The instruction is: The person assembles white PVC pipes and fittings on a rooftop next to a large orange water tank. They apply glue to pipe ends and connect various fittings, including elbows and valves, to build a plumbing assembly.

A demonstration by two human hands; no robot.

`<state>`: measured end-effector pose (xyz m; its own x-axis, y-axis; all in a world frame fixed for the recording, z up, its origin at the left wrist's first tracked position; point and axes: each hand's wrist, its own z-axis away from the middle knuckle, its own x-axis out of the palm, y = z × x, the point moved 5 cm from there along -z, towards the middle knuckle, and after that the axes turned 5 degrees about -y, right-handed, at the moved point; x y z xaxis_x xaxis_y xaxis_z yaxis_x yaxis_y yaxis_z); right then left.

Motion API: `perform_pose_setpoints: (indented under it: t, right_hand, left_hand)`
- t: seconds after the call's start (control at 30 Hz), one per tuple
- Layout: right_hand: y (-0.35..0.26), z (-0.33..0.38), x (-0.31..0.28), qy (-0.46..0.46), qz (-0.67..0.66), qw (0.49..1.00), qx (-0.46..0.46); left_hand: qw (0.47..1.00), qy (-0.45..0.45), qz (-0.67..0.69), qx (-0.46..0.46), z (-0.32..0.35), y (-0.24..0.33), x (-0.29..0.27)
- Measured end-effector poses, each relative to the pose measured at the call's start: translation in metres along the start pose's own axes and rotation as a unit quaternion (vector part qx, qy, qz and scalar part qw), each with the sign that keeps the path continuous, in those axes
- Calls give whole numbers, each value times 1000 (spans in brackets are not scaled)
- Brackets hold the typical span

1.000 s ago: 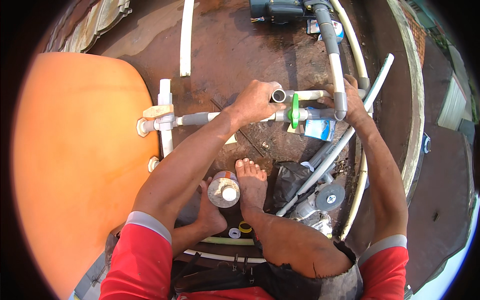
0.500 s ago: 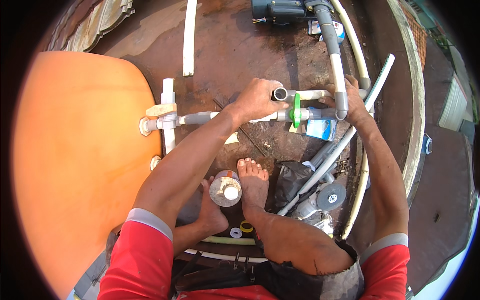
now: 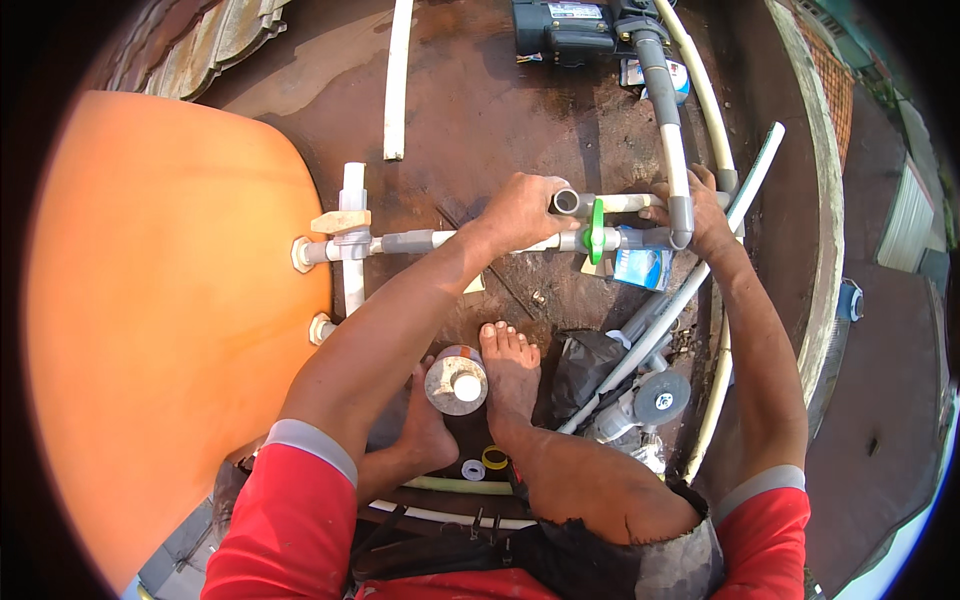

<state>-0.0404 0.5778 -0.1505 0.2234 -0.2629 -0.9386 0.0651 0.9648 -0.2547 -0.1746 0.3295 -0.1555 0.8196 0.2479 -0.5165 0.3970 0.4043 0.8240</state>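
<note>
The grey pipe assembly [image 3: 600, 225], upper centre of the frame, sits where it did 1 second ago: left hand [image 3: 520, 212] still closed around its open elbow, right hand [image 3: 700, 212] still gripping the vertical pipe joint, so fitting continues unchanged.

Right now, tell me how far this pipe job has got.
Done: the pipe run stands joined to the orange tank. In hand: the left hand grips the grey fitting by the green valve handle; the right hand steadies the elbow. Left: a loose white pipe lies unconnected.
</note>
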Motion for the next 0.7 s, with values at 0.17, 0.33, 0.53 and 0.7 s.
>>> perform_pose_setpoints:
  t: [0.17,0.33,0.53,0.7]
  right_hand:
    - [1,3,2,-5,36,999,2]
    - [6,26,-23,90,78,992,-44]
    - [-9,111,-86,300,22,944,134]
    - [-56,226,-92,299,-66,922,238]
  left_hand:
    - [999,-15,-12,-41,-1,4,-1]
    - [998,-14,-44,-40,-1,14,-7]
    - [992,119,-6,-42,66,46,-50]
    - [984,172,-37,-25,149,101,-106]
